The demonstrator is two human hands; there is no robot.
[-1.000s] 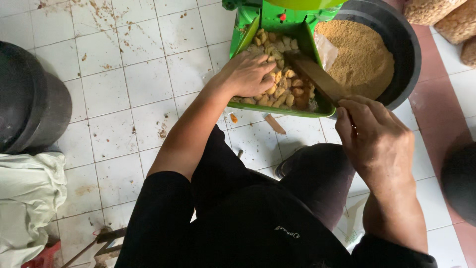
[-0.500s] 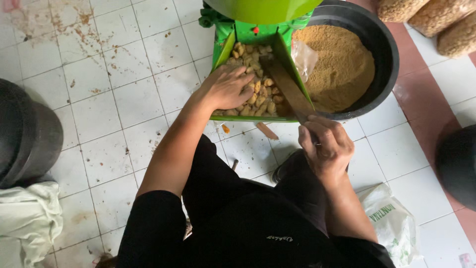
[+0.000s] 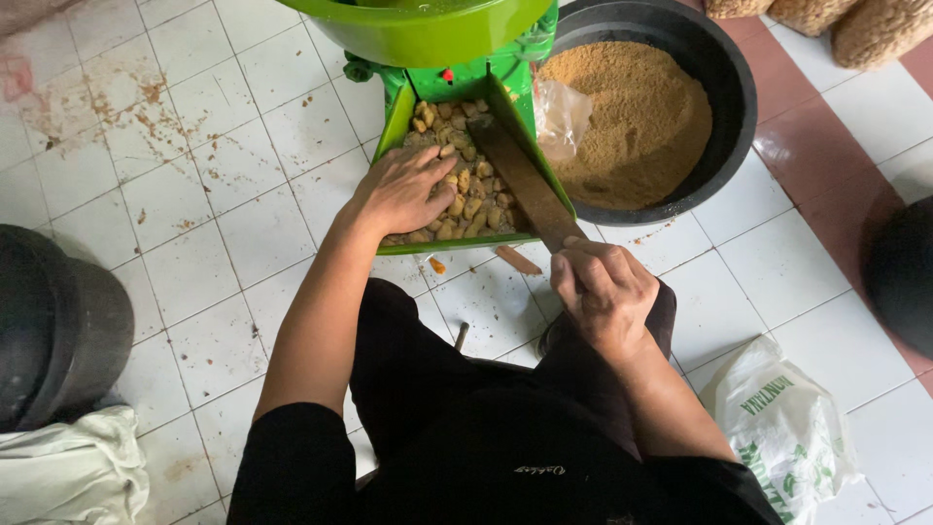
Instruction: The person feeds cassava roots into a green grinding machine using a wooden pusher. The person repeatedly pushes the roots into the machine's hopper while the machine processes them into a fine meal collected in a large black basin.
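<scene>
lap: person crouches over the tiled floor [image 3: 194, 224], black sleeves and trousers nearest the camera.
right hand [image 3: 604, 292]: fingers clamped on the near end of a flat wooden stick [image 3: 523, 180]; grip sits at the tray's near edge, likely so the stick can work as a pusher without the hand entering the chute.
stick axis: long axis runs from the right hand up and left, far end pointing toward the machine's throat; it lies along the tray's right wall.
left hand [image 3: 403, 190]: palm down, fingers spread and slightly curled on the tan chunks [image 3: 465, 199], apparently raking or holding them in place.
tray [image 3: 393, 131]: green sloped chute, walls keep the chunks funnelled toward the machine.
machine: green hopper [image 3: 428, 29] sits above the chute's far end.
basin [image 3: 724, 87]: black, just right of the tray, holds brown ground meal [image 3: 637, 122]; a clear plastic bag [image 3: 564, 112] hangs over its rim.
sides: white printed bag [image 3: 782, 428] near right, black bin [image 3: 58, 326] far left.
</scene>
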